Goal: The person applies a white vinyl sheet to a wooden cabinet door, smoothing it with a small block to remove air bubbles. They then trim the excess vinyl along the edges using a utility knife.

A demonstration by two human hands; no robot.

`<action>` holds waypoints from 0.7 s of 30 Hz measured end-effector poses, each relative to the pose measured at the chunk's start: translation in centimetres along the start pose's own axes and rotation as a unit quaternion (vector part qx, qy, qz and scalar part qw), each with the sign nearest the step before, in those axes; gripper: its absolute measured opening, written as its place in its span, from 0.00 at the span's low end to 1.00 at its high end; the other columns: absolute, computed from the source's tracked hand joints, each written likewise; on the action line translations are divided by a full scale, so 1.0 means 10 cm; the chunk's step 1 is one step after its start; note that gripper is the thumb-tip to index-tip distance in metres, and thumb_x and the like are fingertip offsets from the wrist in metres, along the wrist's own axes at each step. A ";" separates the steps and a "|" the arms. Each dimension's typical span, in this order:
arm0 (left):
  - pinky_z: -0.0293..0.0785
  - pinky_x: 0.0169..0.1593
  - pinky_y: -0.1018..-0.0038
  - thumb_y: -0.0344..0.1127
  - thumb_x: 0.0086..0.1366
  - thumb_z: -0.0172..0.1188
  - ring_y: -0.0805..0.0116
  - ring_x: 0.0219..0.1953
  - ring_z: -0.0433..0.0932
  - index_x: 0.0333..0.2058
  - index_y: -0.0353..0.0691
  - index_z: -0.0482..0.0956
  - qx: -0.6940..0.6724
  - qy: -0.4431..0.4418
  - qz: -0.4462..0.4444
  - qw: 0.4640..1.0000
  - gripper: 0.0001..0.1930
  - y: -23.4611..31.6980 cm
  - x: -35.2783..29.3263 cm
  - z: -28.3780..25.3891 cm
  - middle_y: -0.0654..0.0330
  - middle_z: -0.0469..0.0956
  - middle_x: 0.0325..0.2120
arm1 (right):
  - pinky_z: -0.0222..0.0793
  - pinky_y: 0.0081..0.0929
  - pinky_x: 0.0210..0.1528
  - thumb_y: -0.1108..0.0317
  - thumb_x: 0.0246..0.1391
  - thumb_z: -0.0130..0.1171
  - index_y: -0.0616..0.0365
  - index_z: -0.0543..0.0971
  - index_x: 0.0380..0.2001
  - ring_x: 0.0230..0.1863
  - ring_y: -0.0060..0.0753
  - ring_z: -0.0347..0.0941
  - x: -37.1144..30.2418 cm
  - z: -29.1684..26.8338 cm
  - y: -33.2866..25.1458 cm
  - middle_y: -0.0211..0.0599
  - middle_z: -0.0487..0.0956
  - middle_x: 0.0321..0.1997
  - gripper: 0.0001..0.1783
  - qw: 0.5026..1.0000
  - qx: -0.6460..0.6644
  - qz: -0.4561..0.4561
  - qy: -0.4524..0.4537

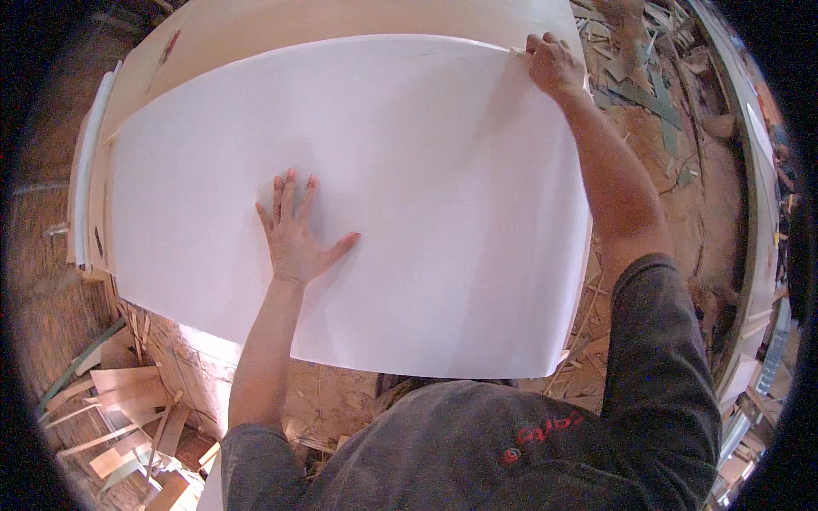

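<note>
A large white sheet (409, 153) lies over a pale wooden board (358, 19), whose far part shows bare beyond the sheet's edge. My left hand (298, 234) rests flat on the sheet, left of its middle, with fingers spread. At the sheet's far right corner is my right hand (554, 64), its fingers bent and closed at the edge. A small pale bit shows beside those fingers; I cannot make out what it is or whether the hand grips the sheet there. The near right edge of the sheet curves downward.
Wood offcuts (128, 392) lie heaped on the floor at the lower left. More scraps (656, 94) and strips litter the floor on the right. A long pale-edged bench or board (750, 255) runs along the right side. Pale sheets (89, 170) edge the left end.
</note>
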State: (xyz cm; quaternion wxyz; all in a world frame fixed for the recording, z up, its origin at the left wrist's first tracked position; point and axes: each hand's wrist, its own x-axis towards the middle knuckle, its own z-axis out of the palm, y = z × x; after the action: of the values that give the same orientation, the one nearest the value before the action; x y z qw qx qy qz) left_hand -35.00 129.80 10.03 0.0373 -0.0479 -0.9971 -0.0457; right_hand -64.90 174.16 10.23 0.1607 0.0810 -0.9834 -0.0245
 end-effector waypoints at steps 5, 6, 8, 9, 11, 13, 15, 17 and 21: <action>0.34 0.74 0.33 0.82 0.50 0.63 0.50 0.80 0.41 0.75 0.53 0.58 0.069 -0.023 -0.013 0.997 0.60 0.05 0.02 0.02 0.54 0.46 0.78 | 0.77 0.48 0.52 0.72 0.55 0.55 0.46 0.80 0.41 0.53 0.48 0.78 -0.15 -0.18 -0.01 0.38 0.79 0.47 0.11 0.997 0.067 -0.023 0.024; 0.35 0.74 0.33 0.82 0.51 0.62 0.50 0.80 0.41 0.75 0.53 0.58 0.078 -0.017 -0.006 0.997 0.60 0.06 0.03 0.04 0.54 0.46 0.78 | 0.75 0.49 0.53 0.74 0.53 0.55 0.48 0.81 0.39 0.53 0.50 0.77 -0.36 -0.20 -0.05 0.40 0.80 0.46 0.11 0.993 0.098 -0.049 0.042; 0.36 0.74 0.32 0.84 0.51 0.59 0.50 0.80 0.42 0.75 0.53 0.58 0.069 0.014 0.009 0.997 0.60 -0.01 0.01 0.12 0.53 0.47 0.78 | 0.74 0.50 0.53 0.75 0.52 0.54 0.51 0.82 0.39 0.52 0.52 0.78 -0.83 -0.26 -0.32 0.41 0.81 0.45 0.13 0.994 0.107 -0.035 -0.014; 0.37 0.74 0.32 0.85 0.51 0.58 0.50 0.79 0.43 0.75 0.54 0.58 0.061 0.034 0.019 0.997 0.60 -0.03 0.04 0.16 0.53 0.47 0.78 | 0.75 0.49 0.52 0.73 0.54 0.55 0.50 0.81 0.39 0.52 0.50 0.78 -1.08 -0.37 -0.45 0.39 0.80 0.46 0.11 0.995 0.087 -0.032 -0.033; 0.38 0.73 0.31 0.86 0.51 0.56 0.50 0.79 0.45 0.75 0.54 0.58 0.078 0.043 0.024 0.996 0.60 -0.03 0.08 0.20 0.53 0.49 0.77 | 0.78 0.47 0.49 0.69 0.58 0.56 0.47 0.79 0.39 0.51 0.46 0.79 -1.66 -0.68 -0.68 0.35 0.78 0.47 0.06 0.996 0.047 -0.026 -0.070; 0.39 0.73 0.31 0.87 0.51 0.54 0.51 0.79 0.46 0.75 0.54 0.59 0.086 0.051 0.029 0.995 0.60 -0.01 0.14 0.21 0.53 0.51 0.77 | 0.78 0.48 0.47 0.69 0.58 0.58 0.49 0.78 0.35 0.49 0.46 0.78 -2.36 -0.89 -0.81 0.34 0.77 0.43 0.02 0.996 0.063 -0.023 -0.052; 0.41 0.73 0.31 0.87 0.51 0.53 0.51 0.79 0.47 0.75 0.54 0.59 0.087 0.050 0.020 0.995 0.60 0.00 0.13 0.22 0.52 0.52 0.76 | 0.78 0.46 0.44 0.69 0.56 0.61 0.50 0.76 0.33 0.47 0.45 0.77 -3.06 -1.24 -1.01 0.33 0.76 0.40 0.03 0.991 0.087 -0.012 -0.100; 0.41 0.72 0.31 0.88 0.52 0.52 0.51 0.79 0.47 0.75 0.54 0.60 0.094 0.058 0.022 0.994 0.60 0.01 0.14 0.23 0.53 0.52 0.76 | 0.78 0.44 0.41 0.70 0.50 0.64 0.50 0.76 0.31 0.45 0.43 0.77 -3.75 -1.50 -1.15 0.32 0.75 0.37 0.06 0.992 0.080 -0.020 -0.098; 0.41 0.72 0.30 0.89 0.51 0.51 0.51 0.79 0.48 0.75 0.54 0.59 0.096 0.043 0.009 0.994 0.60 0.05 0.24 0.20 0.53 0.52 0.77 | 0.77 0.43 0.36 0.70 0.42 0.67 0.50 0.76 0.30 0.42 0.42 0.76 -4.74 -2.08 -1.40 0.33 0.74 0.36 0.10 0.973 0.118 0.004 -0.197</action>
State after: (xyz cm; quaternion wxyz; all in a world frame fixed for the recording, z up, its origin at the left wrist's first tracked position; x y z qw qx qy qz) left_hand -37.43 130.74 8.24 0.0846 -0.0511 -0.9939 0.0490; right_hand -11.76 167.83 14.08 -0.0465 0.0890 -0.9920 0.0772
